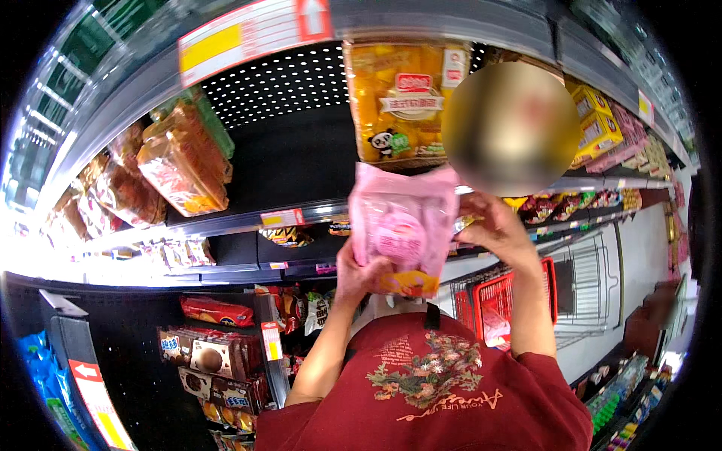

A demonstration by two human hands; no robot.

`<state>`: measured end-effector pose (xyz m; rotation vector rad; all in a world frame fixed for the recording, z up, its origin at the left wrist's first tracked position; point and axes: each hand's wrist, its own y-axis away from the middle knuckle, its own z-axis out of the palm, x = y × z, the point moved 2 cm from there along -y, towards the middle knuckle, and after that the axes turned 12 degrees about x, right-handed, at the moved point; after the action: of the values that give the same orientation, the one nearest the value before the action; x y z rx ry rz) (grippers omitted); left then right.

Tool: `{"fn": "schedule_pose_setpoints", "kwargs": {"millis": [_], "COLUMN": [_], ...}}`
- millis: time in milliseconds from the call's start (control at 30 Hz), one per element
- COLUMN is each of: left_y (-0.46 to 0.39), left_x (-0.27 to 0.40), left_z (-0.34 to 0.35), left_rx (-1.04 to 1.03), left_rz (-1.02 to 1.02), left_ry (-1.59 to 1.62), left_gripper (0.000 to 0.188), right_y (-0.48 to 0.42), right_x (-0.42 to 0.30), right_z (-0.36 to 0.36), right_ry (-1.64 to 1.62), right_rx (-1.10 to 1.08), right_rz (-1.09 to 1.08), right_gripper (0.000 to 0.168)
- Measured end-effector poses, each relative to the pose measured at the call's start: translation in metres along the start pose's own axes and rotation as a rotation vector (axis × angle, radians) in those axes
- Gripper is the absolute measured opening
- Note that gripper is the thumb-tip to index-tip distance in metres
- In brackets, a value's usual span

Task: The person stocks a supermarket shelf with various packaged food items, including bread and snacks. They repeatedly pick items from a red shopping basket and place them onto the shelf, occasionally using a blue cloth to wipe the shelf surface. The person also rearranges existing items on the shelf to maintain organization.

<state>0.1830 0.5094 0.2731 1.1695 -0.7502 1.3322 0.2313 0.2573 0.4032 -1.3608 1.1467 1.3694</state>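
Note:
In front of my chest, my left hand [366, 270] grips a pink plastic bag of packaged food [403, 225] by its lower left side, thumb across the front. The bag is upright, with a round printed emblem and an orange strip along its bottom. My right hand [499, 228] is raised just right of the bag, thumb and fingers apart and curved towards its edge. Whether those fingertips touch the bag cannot be made out. Directly behind the pink bag's top, a yellow bag of bread rolls [397, 107] with a panda print stands on the black shelf [287, 152].
Bagged loaves [183, 160] stand left on the same shelf. A round blur hides part of the shelf right of the yellow bag. Boxed snacks [208, 361] fill a lower rack at left. A shopping cart with a red handle [550, 293] stands close behind my right arm.

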Motion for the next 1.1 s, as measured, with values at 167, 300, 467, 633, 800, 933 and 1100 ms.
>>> {"fn": "schedule_pose_setpoints", "kwargs": {"millis": [167, 300, 467, 633, 800, 933, 1100], "left_y": [-0.022, -0.049, -0.09, -0.124, -0.166, -0.2, -0.232], "left_x": [0.041, 0.075, 0.118, 0.142, 0.149, 0.15, 0.147], "left_z": [-0.049, -0.07, -0.082, -0.082, -0.091, -0.099, -0.106], "left_rx": [0.243, 0.295, 0.542, 0.676, 0.566, 0.538, 0.555], "left_rz": [0.264, 0.409, 0.659, 0.773, 0.739, 0.755, 0.708], "left_ry": [0.177, -0.02, -0.579, -0.67, -0.612, -0.544, -0.578], "left_gripper": [0.044, 0.044, 0.059, 0.065, 0.06, 0.059, 0.062], "right_y": [-0.026, -0.062, -0.12, -0.172, -0.216, -0.249, -0.27], "right_x": [0.023, 0.035, 0.053, 0.064, 0.068, 0.07, 0.064], "right_z": [0.078, 0.126, 0.16, 0.185, 0.196, 0.204, 0.209], "right_ry": [0.287, 0.33, 0.333, 0.264, 0.318, 0.326, 0.357], "right_rx": [-0.105, -0.021, 0.065, 0.136, 0.206, 0.232, 0.292], "right_rz": [-0.08, -0.188, -0.231, -0.288, -0.373, -0.37, -0.383], "right_gripper": [0.075, 0.06, 0.055, 0.055, 0.054, 0.055, 0.058]}}
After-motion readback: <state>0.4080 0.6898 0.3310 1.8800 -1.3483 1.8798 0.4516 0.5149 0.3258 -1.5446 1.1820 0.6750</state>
